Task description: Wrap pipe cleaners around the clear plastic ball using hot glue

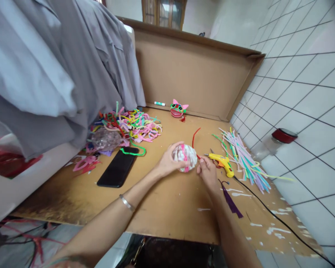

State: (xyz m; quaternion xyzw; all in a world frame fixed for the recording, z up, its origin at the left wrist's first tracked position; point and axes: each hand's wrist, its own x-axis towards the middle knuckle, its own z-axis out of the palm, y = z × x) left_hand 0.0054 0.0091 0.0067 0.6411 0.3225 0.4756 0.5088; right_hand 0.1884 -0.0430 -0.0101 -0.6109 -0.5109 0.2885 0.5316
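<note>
Cardboard covers the desk (167,208) and rises as a wall behind it, and grey cloth (44,67) hangs over the left side. Beneath the cloth lies a heap of coloured pipe cleaners (128,124), with a black phone (117,167) just in front and a second sheaf of pale pipe cleaners (244,158) off to the right. Mid-desk, the left hand (167,163) has its fingers wrapped round a small ball (185,158) banded in pink. The right hand (208,172) pinches a red pipe cleaner (194,137) right against the ball's side.

To my eye the red strand is being wound on: the ball wants a steady grip, the strand taut and laid flat. A yellow glue gun (222,162) lies just beside the right hand, so fingers should stay clear of its nozzle.

No writing or brand is readable anywhere.
</note>
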